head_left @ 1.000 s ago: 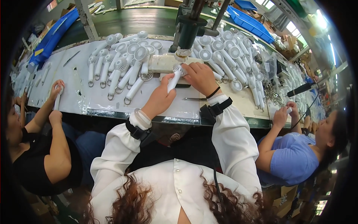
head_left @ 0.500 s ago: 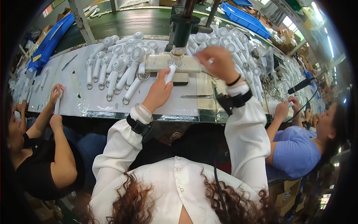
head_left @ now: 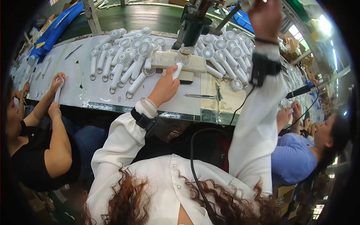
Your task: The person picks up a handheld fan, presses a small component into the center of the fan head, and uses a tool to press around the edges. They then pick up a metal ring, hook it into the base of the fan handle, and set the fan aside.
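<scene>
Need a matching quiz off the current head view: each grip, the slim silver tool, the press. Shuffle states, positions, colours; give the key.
Column 1
1. Left grip
2. Right grip
3. Slim silver tool
4. Press

Column 2
A. Dark green
B. Lying on the table
C. Holding a white fan by its handle
D. Raised near the picture's top edge

Pairs: 1-C, 2-D, 3-B, 4-A

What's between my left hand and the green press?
The head view shows a white handheld fan there: your left hand holds its handle, and its round grille sits below the green press.
</scene>
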`<state>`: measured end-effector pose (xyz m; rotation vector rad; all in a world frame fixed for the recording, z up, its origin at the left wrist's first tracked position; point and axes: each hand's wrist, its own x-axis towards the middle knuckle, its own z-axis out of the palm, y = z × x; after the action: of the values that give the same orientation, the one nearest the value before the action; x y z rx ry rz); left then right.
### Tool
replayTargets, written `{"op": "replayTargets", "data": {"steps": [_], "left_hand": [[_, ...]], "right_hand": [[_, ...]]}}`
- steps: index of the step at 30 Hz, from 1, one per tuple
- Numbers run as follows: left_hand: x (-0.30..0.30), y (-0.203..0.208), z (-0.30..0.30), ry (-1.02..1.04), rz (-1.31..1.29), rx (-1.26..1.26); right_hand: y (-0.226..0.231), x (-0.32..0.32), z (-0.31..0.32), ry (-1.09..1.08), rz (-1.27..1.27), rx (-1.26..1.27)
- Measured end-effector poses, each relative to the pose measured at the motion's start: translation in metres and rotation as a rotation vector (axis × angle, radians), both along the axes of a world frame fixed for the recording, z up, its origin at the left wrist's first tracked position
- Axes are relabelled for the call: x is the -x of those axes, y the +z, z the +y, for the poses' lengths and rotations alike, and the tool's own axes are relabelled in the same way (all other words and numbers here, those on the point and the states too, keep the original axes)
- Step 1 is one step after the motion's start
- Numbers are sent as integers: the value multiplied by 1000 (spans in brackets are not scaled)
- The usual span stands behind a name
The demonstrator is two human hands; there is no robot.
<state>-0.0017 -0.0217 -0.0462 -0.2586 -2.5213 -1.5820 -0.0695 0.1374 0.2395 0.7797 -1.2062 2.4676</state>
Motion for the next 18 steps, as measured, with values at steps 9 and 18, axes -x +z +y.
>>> {"op": "replayTargets", "data": {"steps": [9,18], "left_hand": [[-1,1,-1,25,-24,4],[2,-7,8,-26,-22,-67]], "right_hand": [[-120,-99,61,-136,508,-1587],[-199,-89,55,-670,828,-1588]]}}
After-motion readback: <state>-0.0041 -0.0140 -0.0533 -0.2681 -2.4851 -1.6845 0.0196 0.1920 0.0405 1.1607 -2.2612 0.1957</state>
